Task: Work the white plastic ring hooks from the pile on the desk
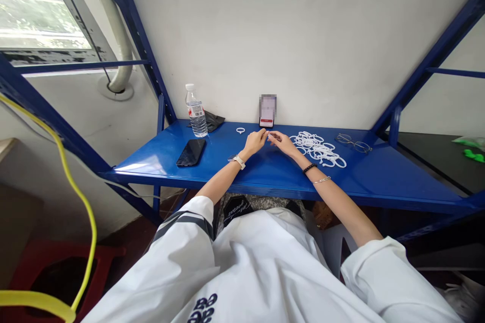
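Note:
My left hand [256,142] and my right hand [282,142] meet above the middle of the blue tabletop [223,161]. Both have their fingers curled into a pinch, tips almost touching. A speck of white shows between the fingertips, too small to name. Just right of my right hand lies a tangled pile of white loops [318,149], thin rings with short tails. A single white loop [240,130] rests on its own to the left of my left hand.
Beyond my hands a phone [267,111] leans upright on the wall. On the left are a water bottle [197,116], a dark pouch [214,121] and a black phone [191,152]. Eyeglasses [354,143] lie right of the pile. Blue frame posts [146,55] flank the table.

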Demonstrator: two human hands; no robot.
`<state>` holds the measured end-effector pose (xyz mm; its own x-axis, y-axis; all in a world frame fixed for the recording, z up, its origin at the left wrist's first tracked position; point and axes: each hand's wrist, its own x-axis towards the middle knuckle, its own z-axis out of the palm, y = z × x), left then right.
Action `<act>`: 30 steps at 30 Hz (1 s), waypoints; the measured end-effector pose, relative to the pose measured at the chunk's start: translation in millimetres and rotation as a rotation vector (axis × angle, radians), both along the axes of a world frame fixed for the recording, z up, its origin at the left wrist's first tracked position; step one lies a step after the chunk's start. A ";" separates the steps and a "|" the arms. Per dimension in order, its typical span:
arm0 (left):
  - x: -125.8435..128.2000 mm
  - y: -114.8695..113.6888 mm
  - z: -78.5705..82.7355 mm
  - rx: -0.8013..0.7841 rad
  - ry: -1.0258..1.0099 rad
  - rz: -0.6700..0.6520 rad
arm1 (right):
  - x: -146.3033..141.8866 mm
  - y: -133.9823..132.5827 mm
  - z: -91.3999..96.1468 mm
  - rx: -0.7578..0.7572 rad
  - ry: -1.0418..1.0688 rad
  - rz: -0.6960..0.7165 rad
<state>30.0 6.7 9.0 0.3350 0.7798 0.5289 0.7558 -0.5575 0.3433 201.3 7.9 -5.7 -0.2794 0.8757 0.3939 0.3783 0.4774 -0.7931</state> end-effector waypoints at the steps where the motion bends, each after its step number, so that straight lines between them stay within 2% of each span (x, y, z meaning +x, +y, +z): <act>1: -0.2 0.3 -0.2 0.004 -0.006 -0.005 | 0.2 0.1 0.2 -0.010 0.005 0.009; 9: 0.6 -1.7 0.5 -0.015 -0.004 -0.005 | -0.2 1.1 -0.9 -0.020 0.047 0.023; 18: 1.7 -2.2 0.5 -0.082 0.102 -0.006 | 0.2 -1.3 1.8 0.173 0.015 -0.069; 24: 1.6 -2.9 1.6 -0.074 0.134 -0.001 | 0.0 -4.4 5.5 0.185 -0.010 -0.079; 30: -1.2 -2.2 2.0 -0.050 0.168 0.019 | -0.1 -1.5 1.6 0.162 -0.036 -0.066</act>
